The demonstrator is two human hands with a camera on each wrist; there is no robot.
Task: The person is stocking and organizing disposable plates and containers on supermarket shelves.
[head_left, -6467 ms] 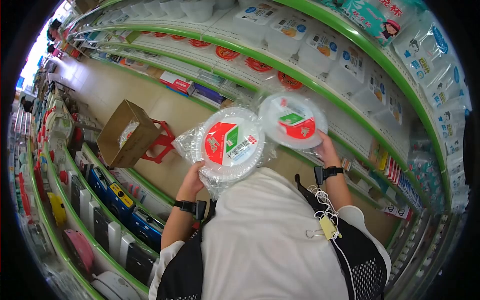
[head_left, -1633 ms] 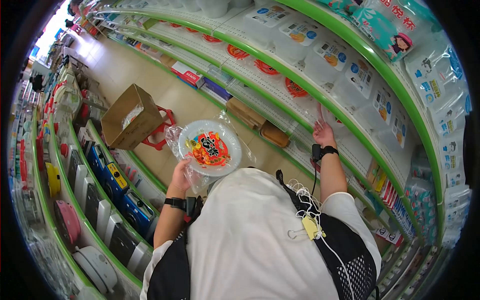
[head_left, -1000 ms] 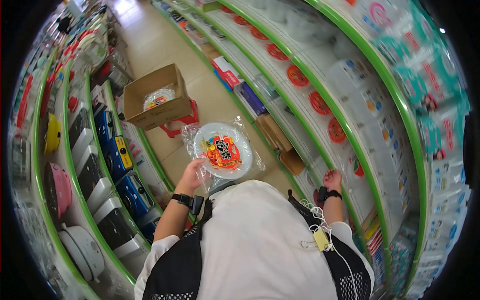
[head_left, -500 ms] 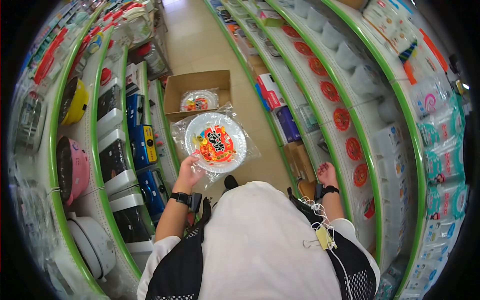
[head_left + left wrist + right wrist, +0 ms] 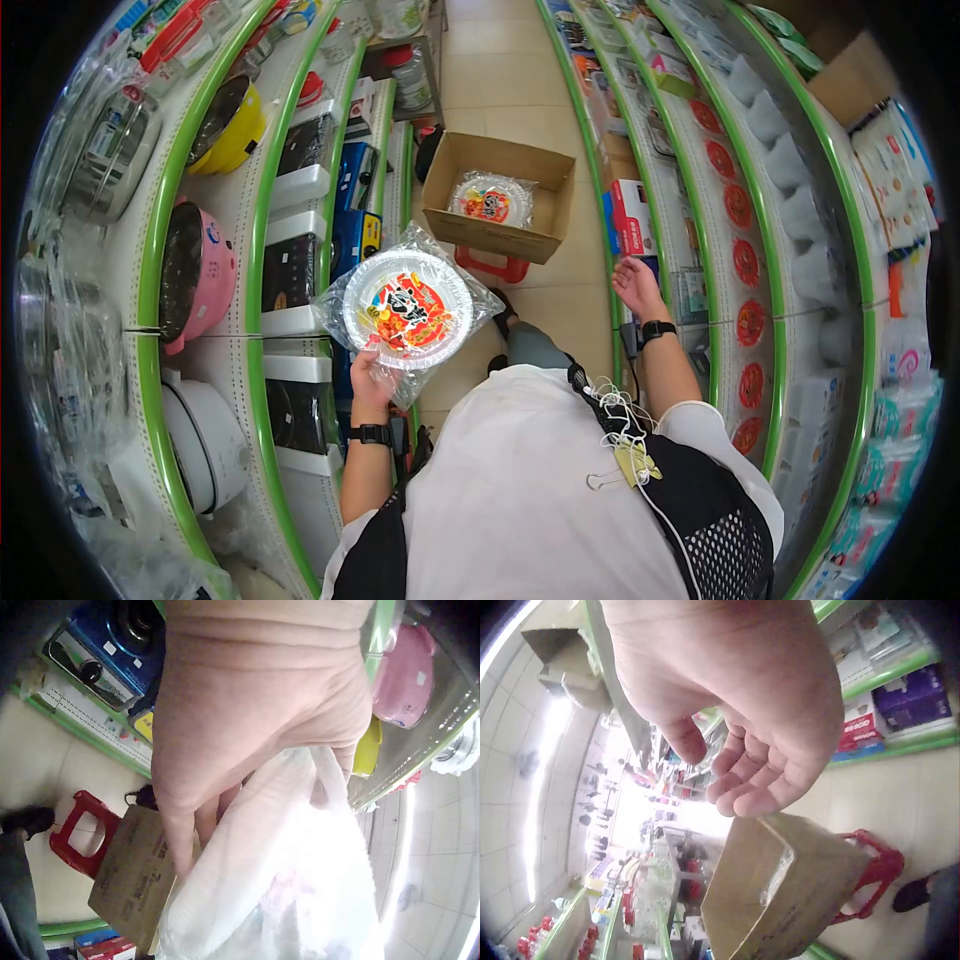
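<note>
My left hand grips the lower edge of a pack of white disposable plates, wrapped in clear plastic with a red and yellow label. In the left wrist view, the fingers go behind the pack and the thumb is mostly hidden. My right hand hangs in the air over the aisle with loosely curled fingers, holding nothing. Ahead, a cardboard box with its top open contains a similar plate pack. In the right wrist view the box appears below my fingers.
A red stool stands under the box. Shelves flank the aisle: a pink pot, a yellow pot and boxed stoves on the left; round red-labelled packs and a red box on the right. Tiled floor runs ahead.
Earlier each hand held a plate pack; then the right hand reached into the right shelf and came away. The view has turned toward the aisle, with the left-hand pack now nearer the left shelves.
</note>
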